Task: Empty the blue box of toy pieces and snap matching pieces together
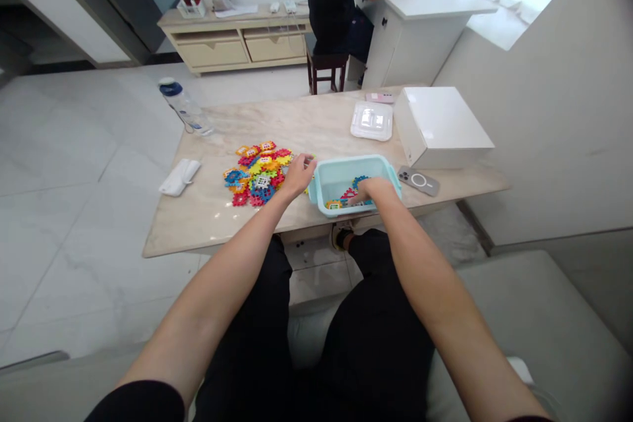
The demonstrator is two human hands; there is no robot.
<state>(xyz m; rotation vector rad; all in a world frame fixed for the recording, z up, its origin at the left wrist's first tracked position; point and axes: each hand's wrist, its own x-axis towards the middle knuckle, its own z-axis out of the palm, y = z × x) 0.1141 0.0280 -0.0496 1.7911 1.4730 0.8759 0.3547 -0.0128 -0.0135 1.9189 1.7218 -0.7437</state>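
A light blue plastic bin stands near the table's front edge, with a few colourful interlocking plastic pieces on its floor. My right hand reaches down inside it, fingers among those pieces; the fingertips are partly hidden, so a grip cannot be made out. Just outside the bin's left rim is my left hand, its fingers loosely bent and apart, with nothing visible in them. Beside that hand, to the left, lies a heap of red, yellow, blue, orange and green plastic pieces.
On the marble-look table are a water bottle, a white folded cloth or pouch, a clear plastic container, a white box and a grey phone. Beyond it, another person sits at a white cabinet.
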